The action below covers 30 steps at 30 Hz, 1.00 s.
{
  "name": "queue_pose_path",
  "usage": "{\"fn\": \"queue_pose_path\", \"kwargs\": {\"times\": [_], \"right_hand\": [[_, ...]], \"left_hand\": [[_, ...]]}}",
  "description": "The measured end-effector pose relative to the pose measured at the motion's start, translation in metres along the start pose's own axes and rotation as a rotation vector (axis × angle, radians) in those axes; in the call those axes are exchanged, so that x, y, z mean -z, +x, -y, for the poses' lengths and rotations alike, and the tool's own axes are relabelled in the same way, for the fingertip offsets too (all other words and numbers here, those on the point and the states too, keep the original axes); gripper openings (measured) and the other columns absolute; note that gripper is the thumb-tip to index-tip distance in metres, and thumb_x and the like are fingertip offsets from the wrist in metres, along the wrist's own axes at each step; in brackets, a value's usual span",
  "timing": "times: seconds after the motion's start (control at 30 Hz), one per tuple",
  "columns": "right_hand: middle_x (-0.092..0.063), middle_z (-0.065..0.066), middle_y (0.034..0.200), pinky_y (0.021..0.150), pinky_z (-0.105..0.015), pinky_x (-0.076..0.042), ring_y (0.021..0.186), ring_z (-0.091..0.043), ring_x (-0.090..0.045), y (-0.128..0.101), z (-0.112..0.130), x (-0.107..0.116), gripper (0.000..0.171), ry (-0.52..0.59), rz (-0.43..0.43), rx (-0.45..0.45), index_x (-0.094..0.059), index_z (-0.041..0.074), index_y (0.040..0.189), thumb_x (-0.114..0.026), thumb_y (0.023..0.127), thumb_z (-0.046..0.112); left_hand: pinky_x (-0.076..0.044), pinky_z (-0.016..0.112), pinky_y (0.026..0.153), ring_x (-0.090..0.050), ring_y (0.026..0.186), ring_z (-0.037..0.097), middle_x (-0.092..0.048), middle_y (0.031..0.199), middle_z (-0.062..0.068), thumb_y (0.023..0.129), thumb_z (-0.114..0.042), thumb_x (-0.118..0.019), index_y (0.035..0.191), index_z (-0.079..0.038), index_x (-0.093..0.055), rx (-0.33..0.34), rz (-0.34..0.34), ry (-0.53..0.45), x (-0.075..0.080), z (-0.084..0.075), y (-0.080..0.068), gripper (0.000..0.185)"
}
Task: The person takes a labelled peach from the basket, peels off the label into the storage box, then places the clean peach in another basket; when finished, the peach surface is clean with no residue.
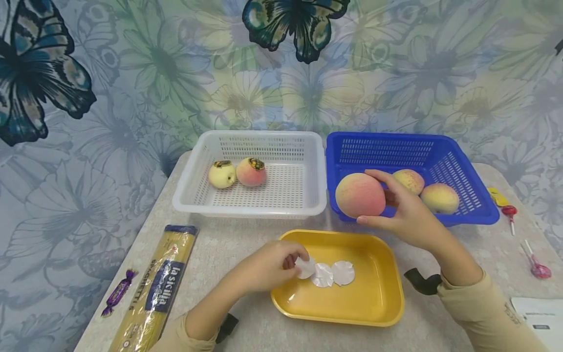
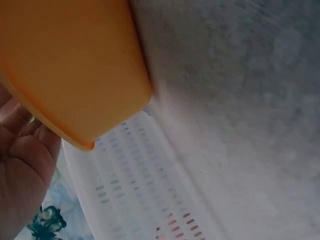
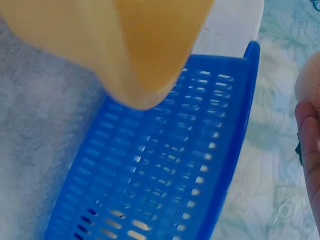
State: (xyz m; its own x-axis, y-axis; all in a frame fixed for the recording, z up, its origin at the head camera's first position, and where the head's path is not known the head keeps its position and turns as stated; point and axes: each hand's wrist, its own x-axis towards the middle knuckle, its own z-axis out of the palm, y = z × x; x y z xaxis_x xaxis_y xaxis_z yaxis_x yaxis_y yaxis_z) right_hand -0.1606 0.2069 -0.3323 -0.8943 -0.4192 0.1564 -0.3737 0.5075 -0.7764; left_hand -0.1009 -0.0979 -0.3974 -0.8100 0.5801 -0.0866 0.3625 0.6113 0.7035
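Butterfly-and-flower wallpaper backs a pale speckled surface [image 1: 246,234] carrying a white basket [image 1: 252,205], a blue basket [image 1: 479,212] and a yellow tray [image 1: 374,303]

The right hand [image 1: 406,212] grasps a large peach [image 1: 359,194] with fingers and thumb curled round it, holding it in the air over the blue basket's near left corner. The peach lies to the left of that palm, on the side facing the white basket, and above the tray's far edge. Two more peaches [image 1: 424,190] rest inside the blue basket, just behind the hand.

The left hand [image 1: 270,266] sits at the tray's near left rim, its grip pinching a white round sticker [image 1: 305,268]. Two further round stickers [image 1: 333,274] lie overlapping on the tray floor just right of it. So the pinched sticker is below and to the left of the held peach, well apart from it, and the left hand is the nearer one to the stickers.

In the white basket stand two fruits [image 1: 237,172] touching each other, each topped with a dark-and-gold label whose writing is too small to read.

Left of the tray lies a long spaghetti packet [image 1: 154,288], its long axis running from near to far; its blue band reads "la sicilia", and the smaller word beneath seems to say spaghetti. A purple wrapped sweet [image 1: 118,292] lies beside it. At the right edge are two lollipops [image 1: 525,239] and a white printed sheet [image 1: 538,318]
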Motion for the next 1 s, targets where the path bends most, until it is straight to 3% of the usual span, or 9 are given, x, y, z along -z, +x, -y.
{"fn": "queue_pose_path", "kwargs": {"times": [0.2, 0.33, 0.43, 0.63, 0.9, 1.0], "right_hand": [[-0.048, -0.005, 0.146, 0.090, -0.007, -0.048, 0.116, -0.025, -0.063, 0.000, -0.011, 0.003, 0.085, 0.011, -0.022, -0.018, -0.034, 0.022, 0.152, -0.082, 0.082, 0.020], [-0.047, -0.006, 0.146, 0.089, -0.008, -0.049, 0.116, -0.026, -0.062, 0.001, -0.016, 0.005, 0.085, 0.022, -0.033, -0.033, -0.034, 0.021, 0.152, -0.082, 0.082, 0.019], [-0.047, -0.006, 0.145, 0.089, -0.008, -0.049, 0.116, -0.028, -0.063, 0.001, -0.020, 0.006, 0.084, 0.030, -0.036, -0.042, -0.034, 0.021, 0.152, -0.082, 0.083, 0.018], [-0.046, -0.006, 0.145, 0.089, -0.008, -0.049, 0.117, -0.031, -0.062, 0.002, -0.025, 0.006, 0.084, 0.038, -0.034, -0.056, -0.033, 0.019, 0.152, -0.081, 0.083, 0.018], [-0.046, -0.006, 0.145, 0.088, -0.009, -0.050, 0.118, -0.031, -0.063, 0.002, -0.030, 0.007, 0.084, 0.041, -0.039, -0.079, -0.031, 0.019, 0.153, -0.080, 0.084, 0.020], [-0.044, -0.006, 0.147, 0.088, -0.008, -0.049, 0.118, -0.030, -0.063, 0.004, -0.032, 0.007, 0.084, 0.035, -0.046, -0.087, -0.031, 0.019, 0.153, -0.080, 0.085, 0.022]], "left_hand": [[-0.053, 0.023, 0.075, -0.061, 0.084, 0.010, -0.068, 0.092, -0.002, 0.088, 0.000, -0.065, 0.110, -0.013, -0.071, 0.021, 0.090, 0.325, -0.005, -0.009, 0.009, 0.026], [-0.053, 0.022, 0.069, -0.062, 0.084, 0.009, -0.069, 0.096, -0.002, 0.088, 0.002, -0.065, 0.101, -0.017, -0.072, 0.039, 0.142, 0.467, -0.008, -0.017, 0.012, 0.024], [-0.050, 0.021, 0.063, -0.060, 0.080, 0.009, -0.067, 0.092, -0.001, 0.089, -0.001, -0.066, 0.097, -0.020, -0.071, 0.044, 0.154, 0.513, -0.011, -0.019, 0.014, 0.021], [-0.050, 0.022, 0.061, -0.061, 0.077, 0.011, -0.064, 0.089, -0.001, 0.089, -0.004, -0.067, 0.102, -0.023, -0.070, -0.002, 0.146, 0.593, -0.015, -0.020, 0.016, 0.023], [-0.048, 0.017, 0.060, -0.056, 0.071, 0.007, -0.062, 0.087, -0.002, 0.088, -0.005, -0.068, 0.103, -0.022, -0.074, -0.064, 0.077, 0.657, -0.018, -0.022, 0.016, 0.024], [-0.051, 0.017, 0.065, -0.059, 0.077, 0.008, -0.064, 0.091, -0.002, 0.088, -0.003, -0.067, 0.108, -0.021, -0.074, -0.108, 0.047, 0.654, -0.017, -0.020, 0.015, 0.027]]}}
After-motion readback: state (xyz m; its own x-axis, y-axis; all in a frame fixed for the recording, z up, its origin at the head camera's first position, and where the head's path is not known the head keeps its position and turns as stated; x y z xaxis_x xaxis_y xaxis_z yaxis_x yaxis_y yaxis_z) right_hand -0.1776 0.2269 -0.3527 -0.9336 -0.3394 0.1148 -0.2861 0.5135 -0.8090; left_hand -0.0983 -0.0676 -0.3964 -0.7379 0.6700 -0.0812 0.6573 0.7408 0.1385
